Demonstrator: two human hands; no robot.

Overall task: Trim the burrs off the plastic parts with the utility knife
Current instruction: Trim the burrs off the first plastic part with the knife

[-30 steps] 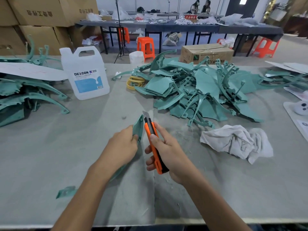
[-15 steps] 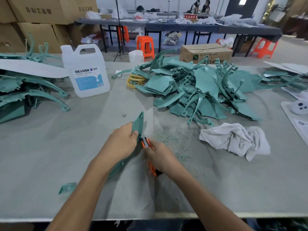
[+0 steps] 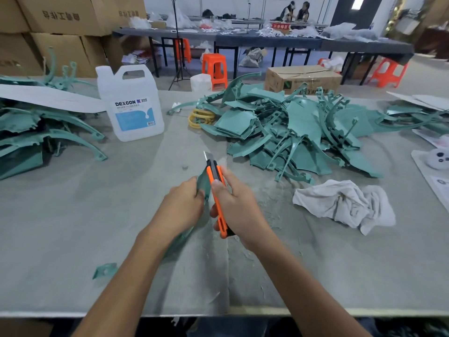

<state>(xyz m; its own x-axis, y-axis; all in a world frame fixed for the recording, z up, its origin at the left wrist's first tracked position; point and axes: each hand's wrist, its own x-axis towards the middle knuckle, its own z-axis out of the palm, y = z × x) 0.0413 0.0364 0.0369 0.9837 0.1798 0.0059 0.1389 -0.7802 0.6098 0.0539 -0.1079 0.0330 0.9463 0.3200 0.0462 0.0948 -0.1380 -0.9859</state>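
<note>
- Since half a second ago the utility knife (image 3: pixel 213 173) has come up from low between the hands, where it was mostly hidden. Its blade now points away, past the top end of the held plastic part (image 3: pixel 202 182). This matches its place a second ago, so I judge these to be repeated strokes along one edge.
- At far left, the left pile of teal parts (image 3: pixel 48 139) and the white jug (image 3: pixel 131 105) sit on the worktop (image 3: pixel 73 215) as before, well apart from the work.
- The left hand (image 3: pixel 181 205) has its fingers curled round the plastic part near its upper end, in the same grip as earlier. The rest of the part runs down and left under the forearm.
- The part looks like a thin, light, curved moulding. It is probably stiff enough to offer an edge to the blade, yet springy along its length. It is best held close to the edge being cut, as it is here, with the fingers kept behind the blade's path.
- The knife lies just beside the part's right edge. Whether the blade is biting cannot be told.
- The right hand (image 3: pixel 239 207) is wrapped round the orange handle, thumb laid along its upper side.
- To the right, the big heap of teal parts (image 3: pixel 291 132) and the crumpled rag (image 3: pixel 340 203) have not moved.
</note>
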